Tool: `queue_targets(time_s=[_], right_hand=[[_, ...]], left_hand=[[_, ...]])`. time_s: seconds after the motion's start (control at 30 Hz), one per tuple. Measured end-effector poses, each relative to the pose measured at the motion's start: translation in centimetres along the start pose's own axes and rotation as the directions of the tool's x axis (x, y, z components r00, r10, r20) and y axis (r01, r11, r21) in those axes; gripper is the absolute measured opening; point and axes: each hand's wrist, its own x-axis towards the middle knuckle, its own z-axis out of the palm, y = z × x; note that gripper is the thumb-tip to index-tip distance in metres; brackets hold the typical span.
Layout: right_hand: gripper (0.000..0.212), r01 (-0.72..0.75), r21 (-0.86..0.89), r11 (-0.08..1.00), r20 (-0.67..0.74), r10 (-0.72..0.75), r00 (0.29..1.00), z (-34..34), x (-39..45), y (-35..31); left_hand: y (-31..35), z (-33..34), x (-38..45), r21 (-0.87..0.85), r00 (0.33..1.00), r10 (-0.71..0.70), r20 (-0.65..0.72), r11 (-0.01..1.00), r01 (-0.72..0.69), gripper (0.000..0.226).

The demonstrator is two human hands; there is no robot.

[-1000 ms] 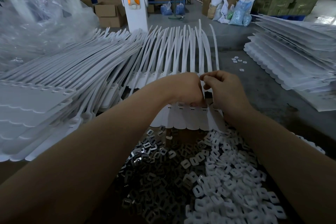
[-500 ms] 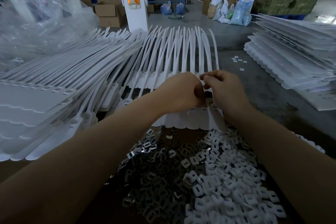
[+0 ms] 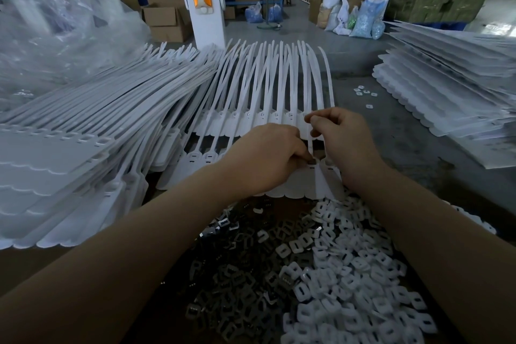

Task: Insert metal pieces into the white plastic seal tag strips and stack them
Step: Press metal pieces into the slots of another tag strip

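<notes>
A sheet of joined white seal tag strips [image 3: 282, 84] lies in front of me, tails pointing away. My left hand [image 3: 265, 159] is curled over the tag heads near the sheet's right end, fingertips at a slot; what they hold is hidden. My right hand [image 3: 343, 139] pinches the thin tail of the rightmost strip between thumb and forefinger. Close to me lies a heap of dark metal pieces [image 3: 240, 282], with a heap of white plastic caps [image 3: 349, 274] beside it on the right.
A tall stack of strip sheets [image 3: 69, 148] fills the left side, and another stack [image 3: 452, 86] lies at the right. Crumpled clear plastic [image 3: 55, 36] sits far left. A white post [image 3: 203, 0] stands behind. A few loose caps [image 3: 363, 92] lie on the grey table.
My left hand has shifted slightly left and toward me along the tag heads. The right hand keeps its pinch on the strip tail, almost unmoved.
</notes>
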Motion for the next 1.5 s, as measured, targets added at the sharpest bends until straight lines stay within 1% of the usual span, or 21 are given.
queue_targets(time_s=[0.07, 0.13, 0.33, 0.43, 0.5, 0.53, 0.63, 0.67, 0.73, 0.83, 0.93, 1.03, 1.23, 1.37, 1.5], right_hand=[[0.016, -0.001, -0.001, 1.0, -0.001, 0.001, 1.0, 0.0, 0.0, 0.0], [0.017, 0.003, 0.002, 1.0, 0.0, -0.003, 1.0, 0.0, 0.0, 0.0], [0.017, 0.008, -0.001, 1.0, 0.002, -0.008, 1.0, 0.0, -0.1, -0.1], [0.017, 0.005, 0.008, 1.0, -0.001, -0.005, 1.0, 0.0, -0.1, -0.1], [0.017, 0.007, 0.005, 1.0, 0.0, -0.007, 1.0, 0.0, -0.1, 0.0], [0.017, 0.005, 0.009, 1.0, 0.001, -0.005, 1.0, 0.0, 0.0, 0.0], [0.017, -0.01, 0.032, 0.999, 0.005, 0.009, 1.0, 0.0, 0.1, 0.0], [0.017, -0.012, 0.034, 0.999, 0.006, 0.012, 1.0, 0.0, 0.1, 0.0], [0.019, -0.009, 0.028, 1.0, 0.01, 0.009, 1.0, -0.1, 0.1, 0.0], [0.019, -0.004, 0.02, 1.0, 0.022, 0.004, 1.0, -0.1, 0.0, 0.0], [0.017, -0.008, 0.028, 1.0, 0.021, 0.007, 1.0, -0.1, 0.1, 0.0], [0.017, -0.008, 0.028, 1.0, 0.015, 0.008, 1.0, -0.1, 0.1, 0.0], [0.017, -0.01, 0.03, 0.999, 0.018, 0.009, 1.0, -0.1, 0.1, 0.1], [0.017, -0.006, 0.024, 1.0, 0.023, 0.006, 1.0, -0.1, 0.2, 0.2], [0.016, -0.007, 0.023, 1.0, 0.02, 0.007, 1.0, 0.0, 0.2, 0.2]], left_hand=[[-0.3, 0.0, -0.1, -0.088, 1.0, -0.023, -0.005, 0.996, 0.022, 0.023], [-0.4, -0.1, -0.2, -0.128, 1.0, -0.026, -0.003, 0.992, 0.025, 0.023], [-0.5, -0.2, -0.3, -0.125, 1.0, -0.013, 0.024, 0.992, 0.016, 0.023], [-0.9, -1.5, -0.6, -0.309, 0.995, -0.077, 0.056, 0.947, 0.09, 0.018], [-1.4, -2.8, -0.9, -0.392, 0.987, -0.084, 0.134, 0.911, 0.131, 0.012], [-1.7, -3.5, -1.2, -0.409, 0.977, -0.076, 0.2, 0.899, 0.154, 0.011], [-2.0, -5.0, -1.9, -0.377, 0.9, -0.023, 0.435, 0.903, 0.205, 0.01], [-1.9, -5.2, -2.1, -0.356, 0.871, -0.01, 0.492, 0.91, 0.211, 0.01], [-1.8, -5.4, -2.3, -0.328, 0.833, -0.005, 0.553, 0.918, 0.223, 0.012], [-1.5, -5.3, -2.3, -0.321, 0.832, -0.004, 0.555, 0.922, 0.219, 0.015], [-1.0, -4.6, -2.3, -0.353, 0.811, 0.053, 0.582, 0.915, 0.193, 0.019], [-0.5, -3.4, -2.4, -0.314, 0.806, 0.068, 0.588, 0.937, 0.151, 0.023], [-0.4, -2.8, -2.1, -0.304, 0.776, 0.084, 0.626, 0.942, 0.143, 0.017], [-0.2, -3.1, -2.4, -0.293, 0.79, 0.091, 0.607, 0.949, 0.116, 0.009], [0.0, -3.6, -2.5, -0.303, 0.794, 0.074, 0.603, 0.942, 0.143, 0.006]])
